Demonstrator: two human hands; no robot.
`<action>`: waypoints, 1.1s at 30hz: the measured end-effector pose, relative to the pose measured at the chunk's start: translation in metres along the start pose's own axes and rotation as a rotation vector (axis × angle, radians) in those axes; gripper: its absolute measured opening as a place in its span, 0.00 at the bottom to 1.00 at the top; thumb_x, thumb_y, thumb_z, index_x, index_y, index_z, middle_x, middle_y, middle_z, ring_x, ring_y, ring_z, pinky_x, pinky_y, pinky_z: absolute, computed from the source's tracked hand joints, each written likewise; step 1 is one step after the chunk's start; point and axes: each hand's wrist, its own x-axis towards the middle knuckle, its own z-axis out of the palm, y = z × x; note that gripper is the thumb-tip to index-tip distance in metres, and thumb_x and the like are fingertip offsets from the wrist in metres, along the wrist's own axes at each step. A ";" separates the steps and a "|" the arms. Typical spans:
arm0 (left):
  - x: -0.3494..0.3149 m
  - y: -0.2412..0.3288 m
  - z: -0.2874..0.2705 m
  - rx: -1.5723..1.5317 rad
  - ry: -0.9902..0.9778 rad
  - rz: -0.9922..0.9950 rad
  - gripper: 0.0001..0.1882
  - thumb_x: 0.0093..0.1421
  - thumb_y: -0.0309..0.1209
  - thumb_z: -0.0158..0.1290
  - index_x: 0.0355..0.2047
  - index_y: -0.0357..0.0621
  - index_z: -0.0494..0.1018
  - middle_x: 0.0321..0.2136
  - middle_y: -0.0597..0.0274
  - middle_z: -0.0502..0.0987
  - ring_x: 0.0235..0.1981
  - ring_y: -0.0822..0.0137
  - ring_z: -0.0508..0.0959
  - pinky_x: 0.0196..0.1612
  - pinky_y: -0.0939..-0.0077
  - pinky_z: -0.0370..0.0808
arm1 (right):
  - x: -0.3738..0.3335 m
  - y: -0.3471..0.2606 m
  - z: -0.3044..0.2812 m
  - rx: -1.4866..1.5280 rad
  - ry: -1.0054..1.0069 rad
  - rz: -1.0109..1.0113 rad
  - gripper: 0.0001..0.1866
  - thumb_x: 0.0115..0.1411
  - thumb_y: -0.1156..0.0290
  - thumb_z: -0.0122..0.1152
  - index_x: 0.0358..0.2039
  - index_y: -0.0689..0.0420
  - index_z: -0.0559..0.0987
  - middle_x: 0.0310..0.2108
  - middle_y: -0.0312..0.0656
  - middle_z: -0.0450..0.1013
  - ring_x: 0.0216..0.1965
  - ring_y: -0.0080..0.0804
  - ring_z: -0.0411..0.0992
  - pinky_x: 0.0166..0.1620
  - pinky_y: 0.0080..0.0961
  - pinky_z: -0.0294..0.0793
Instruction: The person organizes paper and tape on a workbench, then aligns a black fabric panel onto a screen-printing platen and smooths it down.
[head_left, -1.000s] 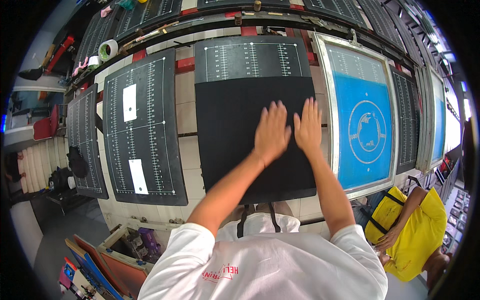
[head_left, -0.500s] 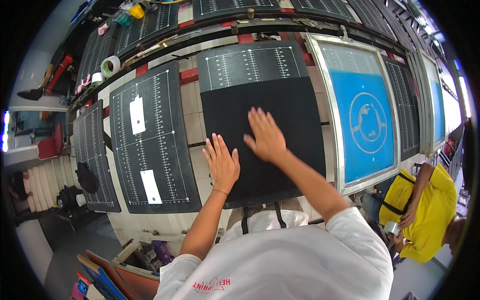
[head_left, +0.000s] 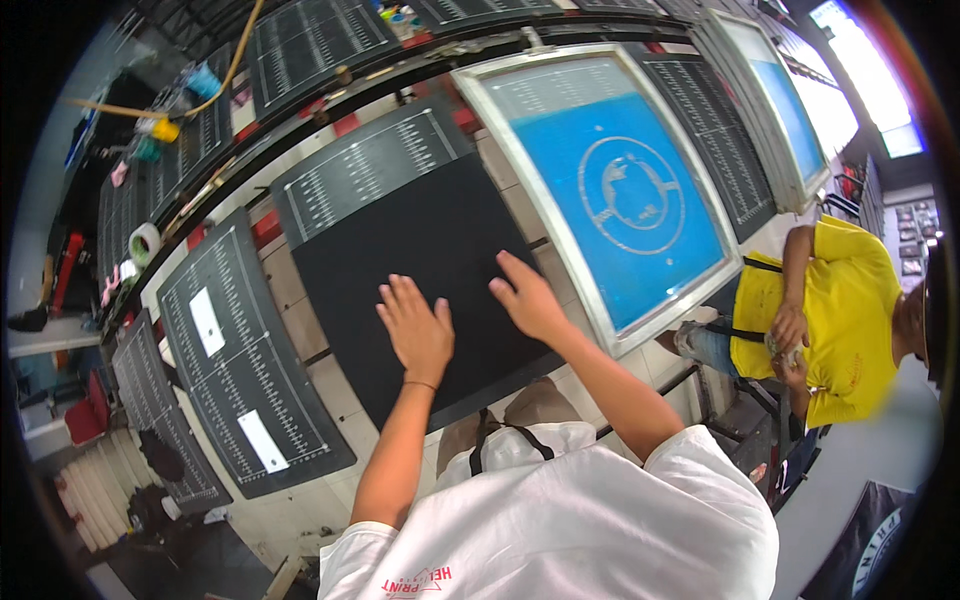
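A piece of black fabric (head_left: 400,240) lies flat over most of a dark printing board (head_left: 330,185), whose far end shows white ruler marks. My left hand (head_left: 416,328) rests on the cloth with its fingers stretched out. Near the cloth's right edge, my right hand (head_left: 527,300) lies with fingers extended and thumb apart; some of its fingers overlap in this view. Neither hand holds anything. Just to the right stands a silver-framed printing screen (head_left: 545,185) with blue mesh and a pale round design.
At left is another marked board (head_left: 235,350) with two white strips. Tape rolls (head_left: 144,243) sit on the far rail. A co-worker in a yellow shirt (head_left: 850,300) stands at right, hands together on a small object. A second framed screen (head_left: 765,90) is farther right.
The view has turned toward the right. My right hand has moved from the cloth's middle to its right edge, and my left hand lies further in on the cloth.
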 end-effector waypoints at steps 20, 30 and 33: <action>-0.011 0.255 0.037 -1.345 -0.189 -0.445 0.30 0.70 0.46 0.34 0.57 0.26 0.61 0.54 0.36 0.67 0.56 0.48 0.67 0.60 0.61 0.60 | 0.054 0.335 -0.395 -0.329 0.417 0.664 0.38 0.66 0.41 0.35 0.51 0.67 0.75 0.50 0.63 0.71 0.57 0.58 0.66 0.59 0.41 0.62; -0.023 0.174 -0.025 -1.454 -0.068 -0.507 0.26 0.71 0.45 0.36 0.53 0.31 0.64 0.44 0.52 0.72 0.46 0.66 0.70 0.52 0.71 0.66 | 0.005 0.183 -0.356 -0.342 0.524 0.749 0.34 0.65 0.43 0.36 0.52 0.59 0.77 0.53 0.53 0.72 0.57 0.52 0.67 0.59 0.43 0.62; -0.031 0.113 -0.046 -1.455 -0.021 -0.454 0.25 0.71 0.44 0.36 0.53 0.32 0.65 0.45 0.53 0.73 0.48 0.66 0.70 0.54 0.72 0.65 | -0.009 0.143 -0.314 -0.237 0.522 0.683 0.32 0.66 0.45 0.37 0.52 0.59 0.76 0.50 0.54 0.74 0.55 0.53 0.69 0.57 0.43 0.62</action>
